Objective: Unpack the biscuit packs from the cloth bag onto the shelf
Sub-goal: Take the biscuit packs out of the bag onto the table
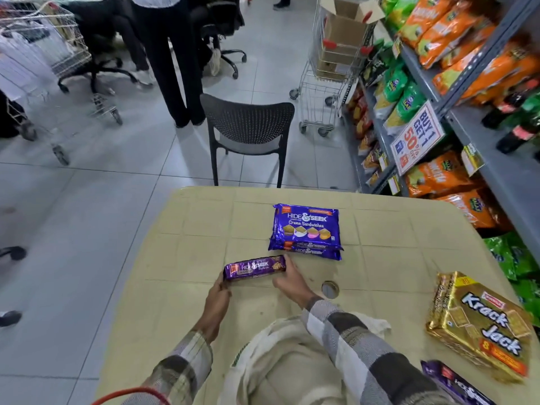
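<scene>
Slim purple biscuit pack (254, 267) is held low at the tabletop (204, 223), just beyond the cloth bag (277, 361); whether it's resting can't be told. L end is clasped by left grip (219, 292), R end pinched by right grip (292, 283). Judged light, foil slick, contents brittle: best taken by the ends or around the middle w/o squeezing. Purple stack (305, 229) is seen beyond, gold pack (479, 325) to the R.

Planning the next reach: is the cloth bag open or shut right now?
Open. The cloth bag lies on the table with its mouth gaping wide, pale inside showing. Whether packs remain inside, cannot tell.
</scene>
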A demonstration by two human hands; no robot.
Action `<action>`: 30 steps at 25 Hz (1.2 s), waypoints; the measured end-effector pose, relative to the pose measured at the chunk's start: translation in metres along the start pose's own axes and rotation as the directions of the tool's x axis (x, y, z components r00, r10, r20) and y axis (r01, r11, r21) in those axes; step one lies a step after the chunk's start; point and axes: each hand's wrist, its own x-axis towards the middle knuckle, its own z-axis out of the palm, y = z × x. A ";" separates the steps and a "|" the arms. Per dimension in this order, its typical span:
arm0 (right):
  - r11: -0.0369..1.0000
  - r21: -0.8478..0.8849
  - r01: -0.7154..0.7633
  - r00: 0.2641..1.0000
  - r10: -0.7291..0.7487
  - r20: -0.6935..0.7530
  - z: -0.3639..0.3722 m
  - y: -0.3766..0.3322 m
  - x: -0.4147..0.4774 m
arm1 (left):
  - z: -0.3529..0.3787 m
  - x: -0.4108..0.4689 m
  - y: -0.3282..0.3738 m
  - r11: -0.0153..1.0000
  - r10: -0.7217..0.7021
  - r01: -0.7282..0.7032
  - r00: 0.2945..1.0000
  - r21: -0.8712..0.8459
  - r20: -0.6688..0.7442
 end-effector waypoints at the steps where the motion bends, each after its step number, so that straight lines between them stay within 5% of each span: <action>1: 1.000 0.013 -0.024 1.000 0.024 -0.006 0.003 0.001 -0.004 | 0.001 -0.002 0.002 1.000 0.004 -0.004 1.000 -0.008 -0.001; 6: 0.993 0.088 -0.079 0.994 0.085 -0.063 -0.007 0.002 -0.058 | 0.013 -0.022 0.013 0.998 0.045 -0.044 0.999 0.040 -0.028; 16: 0.917 0.389 -0.095 0.908 0.240 -0.344 -0.120 0.104 -0.159 | 0.165 -0.078 0.042 0.956 0.103 -0.170 0.957 0.240 0.271; 23: 0.795 0.606 -0.038 0.826 0.366 -0.429 -0.178 0.252 -0.204 | 0.285 -0.172 0.043 0.914 0.080 -0.278 0.837 0.296 0.542; 30: 0.759 0.648 -0.063 0.741 0.470 -0.479 -0.224 0.292 -0.278 | 0.359 -0.220 0.024 0.861 0.013 -0.340 0.759 0.379 0.651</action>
